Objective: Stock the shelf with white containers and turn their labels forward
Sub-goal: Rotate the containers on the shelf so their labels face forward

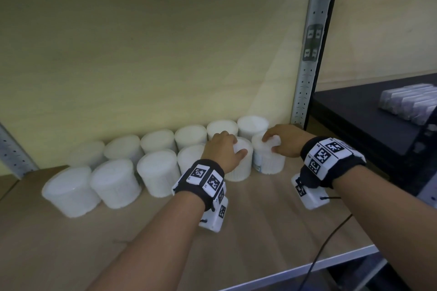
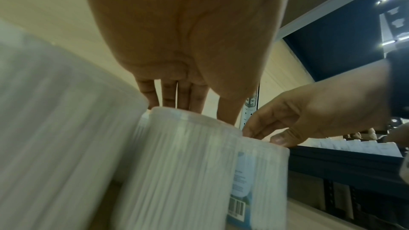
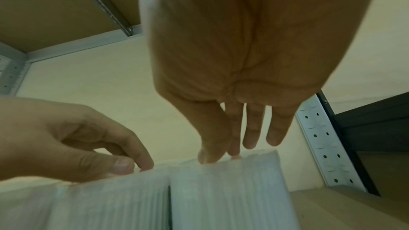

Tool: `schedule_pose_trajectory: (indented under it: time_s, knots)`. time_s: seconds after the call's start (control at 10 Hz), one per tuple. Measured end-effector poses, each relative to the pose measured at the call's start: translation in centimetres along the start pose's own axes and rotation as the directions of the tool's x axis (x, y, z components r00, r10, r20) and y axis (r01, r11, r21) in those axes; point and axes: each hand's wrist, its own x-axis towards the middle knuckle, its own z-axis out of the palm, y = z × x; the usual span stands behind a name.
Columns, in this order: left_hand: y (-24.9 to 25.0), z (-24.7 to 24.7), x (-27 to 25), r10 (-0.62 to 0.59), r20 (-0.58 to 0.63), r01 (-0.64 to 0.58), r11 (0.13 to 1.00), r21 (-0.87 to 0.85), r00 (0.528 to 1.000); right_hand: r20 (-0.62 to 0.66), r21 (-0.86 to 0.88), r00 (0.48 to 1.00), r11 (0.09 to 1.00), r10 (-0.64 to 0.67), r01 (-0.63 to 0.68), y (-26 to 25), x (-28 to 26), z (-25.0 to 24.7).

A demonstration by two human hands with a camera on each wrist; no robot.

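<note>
Two rows of white ribbed containers (image 1: 158, 176) stand on the wooden shelf (image 1: 272, 224). My left hand (image 1: 237, 146) grips the lid of a front-row container (image 1: 238, 170), fingers curled over its top and thumb at the front; the left wrist view shows this hand (image 2: 199, 111) and container (image 2: 181, 163). My right hand (image 1: 270, 143) pinches the lid rim of the rightmost front container (image 1: 269, 162), whose blue label (image 1: 256, 164) faces left towards its neighbour. That label (image 2: 240, 190) carries a barcode. In the right wrist view my right hand (image 3: 221, 157) touches that container's (image 3: 225, 191) top.
A perforated metal upright (image 1: 307, 59) stands just right of the rows. Beyond it a black shelf (image 1: 354, 111) holds wrapped packs (image 1: 411, 101). A black cable (image 1: 326, 243) crosses the front right. Bare wood lies between the front row and the shelf's front edge (image 1: 307, 269).
</note>
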Motion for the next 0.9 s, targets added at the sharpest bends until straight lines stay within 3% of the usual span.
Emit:
schedule_pose_trajectory:
  time_s: [0.1, 0.3, 0.6, 0.9]
  knots:
    - [0.0, 0.1, 0.0, -0.001, -0.006, 0.001, 1.0, -0.004, 1.0, -0.054, 0.007, 0.998, 1.0, 0.011, -0.01, -0.4, 0.2, -0.1]
    - [0.0, 0.2, -0.1, -0.002, -0.015, 0.002, 1.0, -0.008, 1.0, -0.002, -0.094, 0.996, 0.992, 0.085, -0.085, -1.1, 0.4, 0.7]
    - [0.0, 0.3, -0.1, 0.002, -0.024, -0.002, 1.0, -0.014, 1.0, 0.01, -0.091, 0.999, 0.995, 0.052, -0.051, -1.0, 0.3, 0.4]
    - [-0.1, 0.4, -0.1, -0.004, -0.024, 0.004, 1.0, -0.021, 1.0, 0.113, -0.027, 0.994, 1.0, -0.006, 0.01, -0.9, -0.1, -0.6]
